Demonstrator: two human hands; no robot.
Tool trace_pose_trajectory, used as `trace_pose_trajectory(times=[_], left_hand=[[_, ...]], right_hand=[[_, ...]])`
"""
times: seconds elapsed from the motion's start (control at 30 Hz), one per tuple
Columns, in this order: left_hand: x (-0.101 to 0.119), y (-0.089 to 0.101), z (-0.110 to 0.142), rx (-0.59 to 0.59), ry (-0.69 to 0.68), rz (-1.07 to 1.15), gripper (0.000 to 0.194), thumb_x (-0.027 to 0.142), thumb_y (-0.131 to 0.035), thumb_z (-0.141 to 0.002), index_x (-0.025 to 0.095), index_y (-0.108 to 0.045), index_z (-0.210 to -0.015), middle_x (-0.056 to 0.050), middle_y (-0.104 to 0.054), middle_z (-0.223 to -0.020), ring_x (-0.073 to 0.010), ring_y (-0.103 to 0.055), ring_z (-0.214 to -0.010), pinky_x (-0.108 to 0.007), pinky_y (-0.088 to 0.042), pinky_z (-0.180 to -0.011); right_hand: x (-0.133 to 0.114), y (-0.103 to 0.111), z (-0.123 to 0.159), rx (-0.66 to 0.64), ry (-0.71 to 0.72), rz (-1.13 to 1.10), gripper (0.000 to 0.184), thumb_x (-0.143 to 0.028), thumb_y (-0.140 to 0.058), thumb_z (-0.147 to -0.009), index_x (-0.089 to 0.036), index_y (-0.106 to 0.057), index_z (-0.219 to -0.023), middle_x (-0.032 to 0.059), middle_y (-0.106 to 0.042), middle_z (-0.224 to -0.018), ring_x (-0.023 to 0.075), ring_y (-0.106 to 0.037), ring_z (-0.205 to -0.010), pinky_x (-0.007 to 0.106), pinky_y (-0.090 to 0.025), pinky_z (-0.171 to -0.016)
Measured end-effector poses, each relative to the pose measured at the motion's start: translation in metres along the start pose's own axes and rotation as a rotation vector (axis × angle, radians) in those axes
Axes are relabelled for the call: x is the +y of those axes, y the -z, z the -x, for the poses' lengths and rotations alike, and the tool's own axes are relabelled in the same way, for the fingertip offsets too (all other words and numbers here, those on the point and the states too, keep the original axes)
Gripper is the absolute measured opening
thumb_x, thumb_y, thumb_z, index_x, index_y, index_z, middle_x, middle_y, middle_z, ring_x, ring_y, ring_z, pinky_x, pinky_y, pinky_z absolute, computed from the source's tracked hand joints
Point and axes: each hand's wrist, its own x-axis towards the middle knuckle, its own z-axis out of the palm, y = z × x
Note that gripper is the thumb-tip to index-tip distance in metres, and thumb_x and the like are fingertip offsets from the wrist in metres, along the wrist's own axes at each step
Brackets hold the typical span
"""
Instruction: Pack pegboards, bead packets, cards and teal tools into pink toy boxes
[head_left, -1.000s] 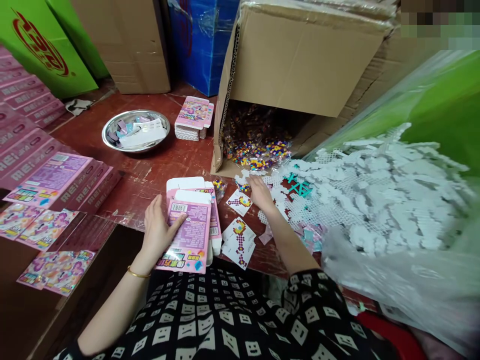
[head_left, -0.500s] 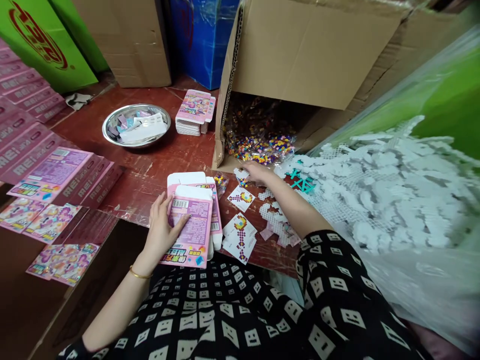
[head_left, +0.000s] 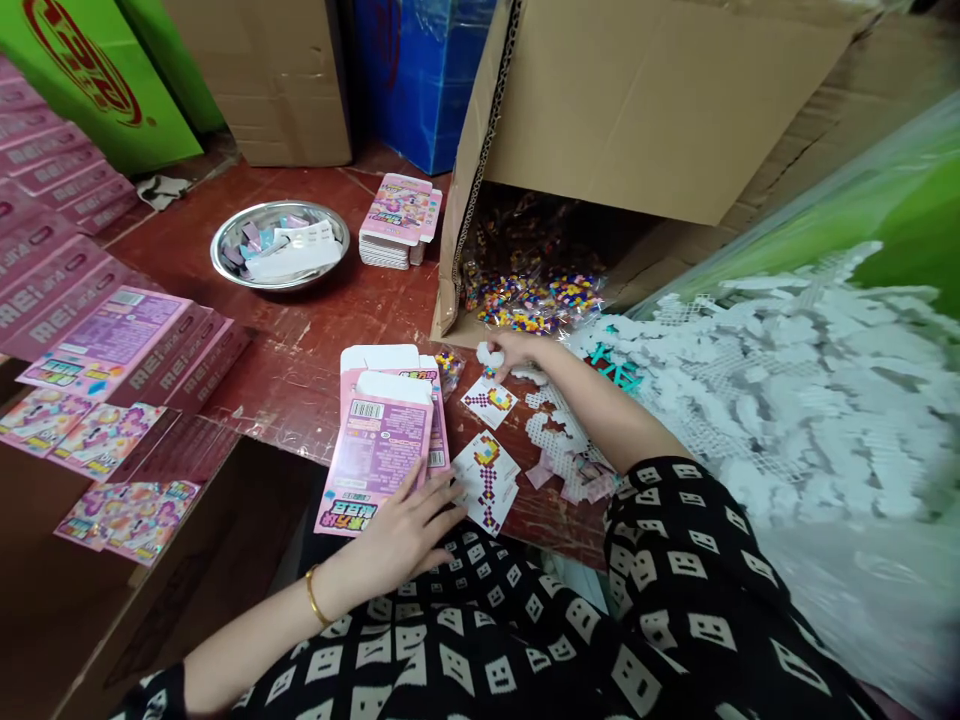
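My left hand (head_left: pixel 405 525) lies with its fingers stretched out across the lower right corner of a flattened pink printed box (head_left: pixel 375 445), its fingertips near a white card with a pixel pattern (head_left: pixel 495 490). Under that box, another pink box (head_left: pixel 438 435) shows at the right. My right hand (head_left: pixel 517 350) is closed, pinching a small white lattice piece (head_left: pixel 490 358) just above a second pattern card (head_left: pixel 490 402). A small clear bag of coloured beads (head_left: pixel 449 372) lies to the left of it. Some of the right fingers are hidden.
An open cardboard carton (head_left: pixel 615 110) holds bags of coloured beads (head_left: pixel 540 303). White lattice pieces (head_left: pixel 810 400) heap up at the right, with teal pieces (head_left: pixel 615 368) beside them. A metal bowl (head_left: pixel 281 285), stacked pink boxes (head_left: pixel 394 215) and pink cartons (head_left: pixel 176 365) stand leftward.
My left hand has slid from the pink box's left side to its lower right corner. My right hand stays by the carton, still with a white piece at its fingers.
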Motion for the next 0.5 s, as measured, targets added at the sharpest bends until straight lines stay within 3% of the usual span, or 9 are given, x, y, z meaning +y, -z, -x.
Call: trace_pose_trajectory(times=[0.13,0.23,0.33,0.5], left_hand=[[-0.001,-0.001,-0.003,0.008,0.023,0.003,0.046,0.039,-0.059,-0.096,0.021,-0.054,-0.137,-0.012,-0.058,-0.145,-0.0281,-0.040,-0.147,-0.059,-0.012,-0.127],[-0.004,0.002,-0.005,0.013,0.046,0.000,0.046,0.036,-0.061,-0.095,0.020,-0.054,-0.137,-0.012,-0.059,-0.144,-0.0289,-0.040,-0.147,-0.062,-0.013,-0.126],[-0.005,0.003,-0.006,0.019,0.072,0.021,0.048,0.035,-0.063,-0.094,0.021,-0.053,-0.138,-0.012,-0.058,-0.145,-0.0290,-0.040,-0.147,-0.062,-0.014,-0.126],[-0.007,0.014,-0.002,0.084,0.120,0.197,0.046,0.035,-0.062,-0.094,0.023,-0.054,-0.137,-0.012,-0.058,-0.144,-0.0284,-0.046,-0.143,-0.062,-0.023,-0.124]], right_hand=[[0.009,-0.003,0.004,-0.066,-0.043,-0.057,0.066,-0.025,-0.095,-0.047,-0.019,-0.069,-0.107,0.0065,-0.072,-0.110,0.0215,-0.068,-0.092,0.032,-0.055,-0.083],[0.006,-0.006,-0.001,-0.104,-0.107,-0.062,0.066,-0.025,-0.097,-0.039,-0.018,-0.072,-0.099,0.0078,-0.073,-0.103,0.0273,-0.068,-0.093,0.038,-0.056,-0.084],[-0.001,-0.006,-0.004,-0.129,-0.144,-0.085,0.052,-0.028,-0.098,-0.037,-0.018,-0.072,-0.081,0.0069,-0.073,-0.086,0.0296,-0.069,-0.087,0.040,-0.056,-0.082],[0.006,0.016,0.019,0.020,-0.133,-0.158,0.042,-0.037,-0.094,-0.049,-0.018,-0.068,-0.075,0.0051,-0.070,-0.079,0.0283,-0.068,-0.088,0.039,-0.055,-0.084]])
